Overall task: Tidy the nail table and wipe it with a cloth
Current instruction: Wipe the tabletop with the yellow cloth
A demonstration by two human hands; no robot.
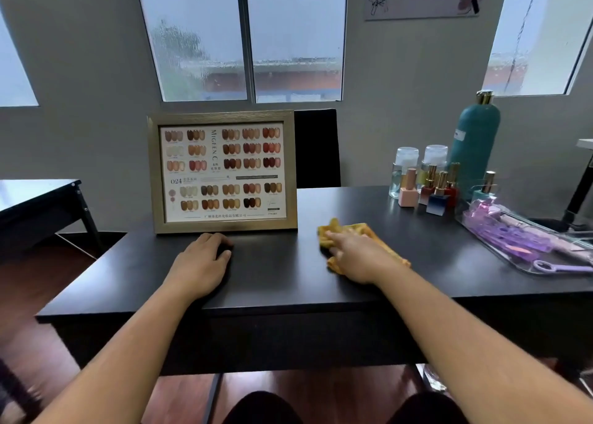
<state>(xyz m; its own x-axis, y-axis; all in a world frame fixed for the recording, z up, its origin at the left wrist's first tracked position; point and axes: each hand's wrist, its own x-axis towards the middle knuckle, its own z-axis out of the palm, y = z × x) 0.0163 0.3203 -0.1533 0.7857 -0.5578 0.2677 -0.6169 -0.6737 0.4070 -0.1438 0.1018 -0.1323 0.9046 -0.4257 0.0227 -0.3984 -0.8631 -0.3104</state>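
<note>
Dark-clad knees (266, 407) showed at the bottom edge, below the front of the black desk (288, 282). Both bare forearms reached forward over it. The left hand (200, 263) rested palm down on the desk just in front of the framed nail colour chart (224, 171), its fingers (221, 240) loosely bent with the tips on the surface, holding nothing. The right hand (356, 256) lay flat on the yellow cloth (353, 226), fingers straight and close together, pressing it against the desk right of centre, just beside the chart's lower right corner. Cloth edges stuck out beyond the fingertips and beside the wrist. The chart stood upright near the desk's far edge. At the far right corner stood a cluster of nail polish bottles (430, 192), two clear pump bottles (406, 170) and a tall teal bottle (475, 147). Near them, along the right side, lay a clear tray (519, 264) holding purple and pink tools. A black chair back (316, 149) rose behind the desk.
</note>
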